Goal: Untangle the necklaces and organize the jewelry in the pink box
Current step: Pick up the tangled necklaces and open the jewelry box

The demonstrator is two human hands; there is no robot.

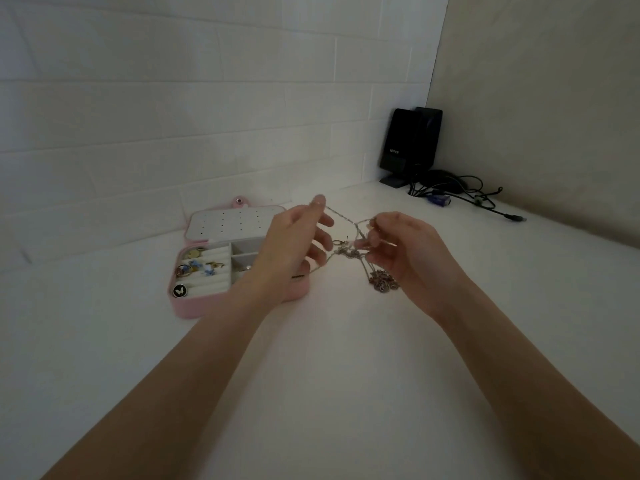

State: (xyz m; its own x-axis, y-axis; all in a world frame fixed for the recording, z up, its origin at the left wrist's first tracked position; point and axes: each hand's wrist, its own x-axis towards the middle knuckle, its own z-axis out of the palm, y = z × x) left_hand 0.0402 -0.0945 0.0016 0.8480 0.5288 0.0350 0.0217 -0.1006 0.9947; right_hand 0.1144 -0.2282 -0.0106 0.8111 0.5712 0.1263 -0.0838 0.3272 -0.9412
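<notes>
A: Start nearest the camera. What are the hands doing?

B: Both forearms reach up from the bottom corners to the middle of the frame. The left hand (294,237) pinches a strand of chain at its raised fingertip, the other fingers fanned loose. The right hand (401,251) has its fingers curled in around the tangled necklaces (360,251), gripping near the knot. One strand runs taut between the two hands.

A: And the rest of the chains?

B: A dark clump of links and pendants (382,284) hangs just below the right hand, low over the white table (329,375). Whether it touches the surface I cannot tell.

A: How will it handle?

B: I'd judge it light, limp and slippery, with fine links that could kink or snap under a hard tug. Better to hold close to the knot on either side and tease loops open than to pull from the far ends.

A: Where does it go afterwards?

B: The pink box (239,303) sits open just left of centre, partly behind the left hand. Rings (199,266) rest in its padded rolls, a black butterfly badge (179,291) at its near corner, and a dotted white panel (232,221) lines the lid.

A: Farther back?

B: In the upper right, a black speaker (410,143) stands in the corner with cables (467,195) trailing beside it.
</notes>
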